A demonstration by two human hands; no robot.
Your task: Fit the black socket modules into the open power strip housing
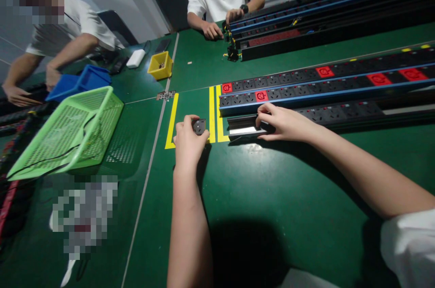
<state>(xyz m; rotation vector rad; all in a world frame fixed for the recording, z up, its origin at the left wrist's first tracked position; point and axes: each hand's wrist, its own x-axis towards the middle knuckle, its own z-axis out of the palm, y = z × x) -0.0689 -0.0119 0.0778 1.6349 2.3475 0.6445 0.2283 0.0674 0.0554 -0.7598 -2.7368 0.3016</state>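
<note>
My left hand [187, 136] is closed around a small dark end cap [199, 126], held just above the green table between two yellow tape lines. My right hand [282, 122] grips the open left end of a long black power strip housing [243, 126] that lies on the table and runs off to the right. The cap is a short way left of that open end, apart from it. Behind the housing lie two finished power strips [306, 91] with blue edges and red sockets.
A green mesh basket [73, 132] sits tilted at the left, with a blue bin [81, 82] and a yellow bin [160, 65] behind it. A person in white sits across the table by more stacked strips [322, 21]. Another person's arms are at far left.
</note>
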